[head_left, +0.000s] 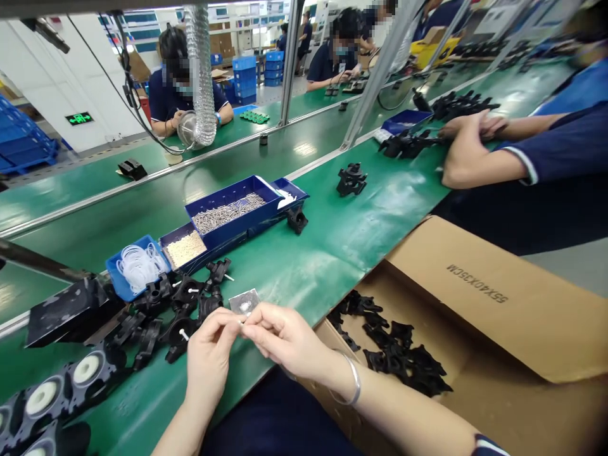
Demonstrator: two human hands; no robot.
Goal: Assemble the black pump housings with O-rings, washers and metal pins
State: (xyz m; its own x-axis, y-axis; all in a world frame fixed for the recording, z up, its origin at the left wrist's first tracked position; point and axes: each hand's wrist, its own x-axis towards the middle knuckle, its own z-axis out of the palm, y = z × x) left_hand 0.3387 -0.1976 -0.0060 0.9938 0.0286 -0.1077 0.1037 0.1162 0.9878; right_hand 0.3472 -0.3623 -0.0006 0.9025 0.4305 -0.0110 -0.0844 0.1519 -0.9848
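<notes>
My left hand (212,348) and my right hand (287,339) meet fingertip to fingertip above the bench's front edge. Both are closed in a pinch around something tiny and pale, mostly hidden by the fingers. Just behind the fingertips lies a small grey square plate (244,301) with a whitish blob on it. Left of my hands is a heap of black plastic parts (183,294), some with white pins sticking out. Beyond the heap stand a blue tray of clear rings (140,265), a bin of small cream pieces (185,249) and a blue bin of metal pins (230,212).
An open cardboard box (494,297) holding black parts stands at the right, below the bench edge. Black housings with white rings (45,398) lie at the lower left. Single black parts (351,179) sit farther along the green bench. A co-worker's arm (479,155) rests at the right.
</notes>
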